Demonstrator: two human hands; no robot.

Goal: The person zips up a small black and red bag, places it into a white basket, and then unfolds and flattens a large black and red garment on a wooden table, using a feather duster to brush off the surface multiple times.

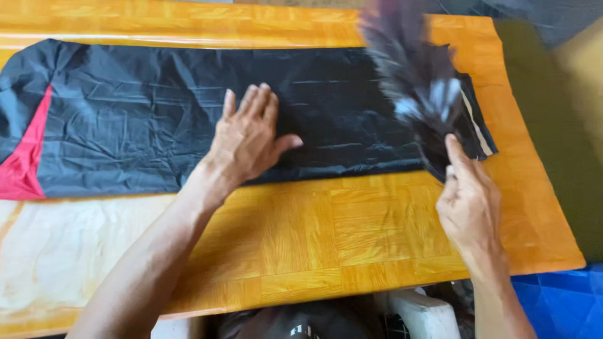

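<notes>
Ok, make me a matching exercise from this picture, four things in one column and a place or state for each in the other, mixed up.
Things:
1. left hand
2. right hand
3. red panel
4. table

Places or states:
A. orange wood-pattern top
B. far left end of the black garment
C. pressed flat on the black fabric
D. gripping the blurred, lifted end of the fabric

Pairs: 1-C, 2-D, 3-B, 4-A

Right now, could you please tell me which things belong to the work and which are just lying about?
In use:
left hand, flat on the black nylon garment with red panel
right hand, lifting its blurred end

Lying about:
orange wood-pattern table
blue sheet
</notes>
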